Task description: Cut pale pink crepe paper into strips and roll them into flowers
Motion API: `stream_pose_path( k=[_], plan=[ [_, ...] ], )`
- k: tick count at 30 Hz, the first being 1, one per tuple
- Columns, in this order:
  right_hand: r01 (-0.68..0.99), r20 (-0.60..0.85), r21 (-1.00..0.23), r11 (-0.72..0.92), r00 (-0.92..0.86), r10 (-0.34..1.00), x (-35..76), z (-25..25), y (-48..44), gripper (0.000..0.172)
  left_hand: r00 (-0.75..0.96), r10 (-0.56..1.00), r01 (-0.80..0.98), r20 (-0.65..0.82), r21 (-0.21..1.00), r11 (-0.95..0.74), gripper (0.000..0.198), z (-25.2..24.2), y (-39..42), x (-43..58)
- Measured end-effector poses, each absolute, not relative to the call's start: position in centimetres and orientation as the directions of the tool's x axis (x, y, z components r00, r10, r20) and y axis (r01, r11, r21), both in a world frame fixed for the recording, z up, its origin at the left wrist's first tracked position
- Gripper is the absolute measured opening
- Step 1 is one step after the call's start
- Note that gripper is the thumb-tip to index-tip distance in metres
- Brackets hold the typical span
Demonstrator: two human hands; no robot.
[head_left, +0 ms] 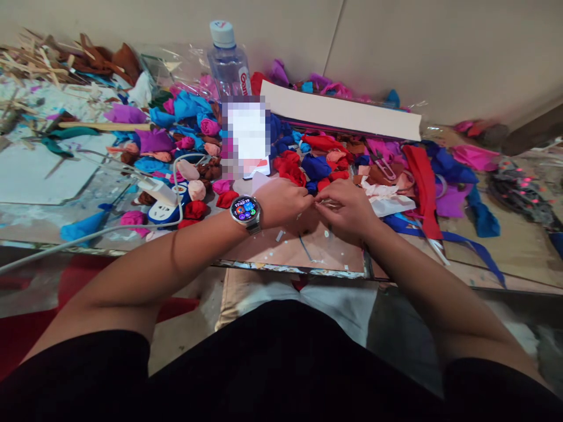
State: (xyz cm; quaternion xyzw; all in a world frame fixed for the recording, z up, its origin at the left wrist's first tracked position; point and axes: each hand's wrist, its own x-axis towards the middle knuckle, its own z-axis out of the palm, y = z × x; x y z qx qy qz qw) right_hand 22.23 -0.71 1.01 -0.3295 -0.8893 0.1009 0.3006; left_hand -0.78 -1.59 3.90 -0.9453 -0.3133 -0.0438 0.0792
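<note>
My left hand (284, 202), with a smartwatch (245, 212) on its wrist, is closed above the table's front part. Its fingertips meet those of my right hand (349, 210), which is also closed in a pinch. What lies between the fingers is too small and too hidden to name. A pale paper piece (260, 181) shows just behind my left hand. Red and blue crepe paper flowers (290, 167) sit right beyond both hands. Crumpled white paper (391, 196) lies to the right of my right hand.
A lit phone (248, 135) leans before a plastic bottle (229, 67). Left are a power strip (165, 211) with a cable, green-handled pliers (57, 143) and wooden sticks (35, 61). Thread snips (382, 164), red paper strips (422, 187) and a long cream card (338, 111) are right.
</note>
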Motion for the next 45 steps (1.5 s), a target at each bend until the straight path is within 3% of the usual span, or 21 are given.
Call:
stream_pose_path(
  k=[5,9,23,27,32,37,42,45],
  plan=[
    [0.567,0.389,-0.275,0.777,-0.673,0.629,22.2,1.0,-0.6,0.012,0.781,0.612,0.622,0.128,-0.069,-0.78,0.024,3.4,-1.6,-0.7],
    [0.588,0.432,-0.232,0.775,-0.652,0.623,22.2,1.2,-0.8,0.013,0.761,0.633,0.645,0.141,-0.056,-0.762,0.024,3.2,-1.7,-0.6],
    [0.505,0.508,-0.336,0.795,-0.613,0.605,22.1,1.3,-0.7,0.012,0.766,0.625,0.639,0.151,-0.073,-0.765,0.024,3.5,-2.0,-0.5],
    [0.526,0.5,-0.325,0.786,-0.61,0.615,22.1,1.3,-0.8,0.011,0.74,0.654,0.665,0.158,-0.026,-0.746,0.026,3.1,-2.0,-0.4],
    [0.519,0.472,-0.354,0.778,-0.619,0.628,22.4,1.6,-0.6,0.015,0.658,0.729,0.686,0.187,0.249,-0.684,0.028,2.7,-1.9,-0.4],
    [0.499,0.465,-0.429,0.753,-0.593,0.657,22.7,2.0,-0.5,0.025,0.621,0.77,0.573,0.145,0.586,-0.572,0.032,3.4,-1.8,-0.6],
    [0.462,0.488,-0.436,0.772,-0.599,0.634,22.6,2.1,-0.6,0.026,0.681,0.722,0.352,-0.124,0.92,-0.174,0.035,3.3,-1.5,-0.7],
    [0.46,0.514,-0.412,0.786,-0.595,0.618,22.7,2.0,-0.6,0.024,0.712,0.672,0.249,-0.206,0.968,0.033,0.028,3.2,-1.3,-0.8]
  ],
)
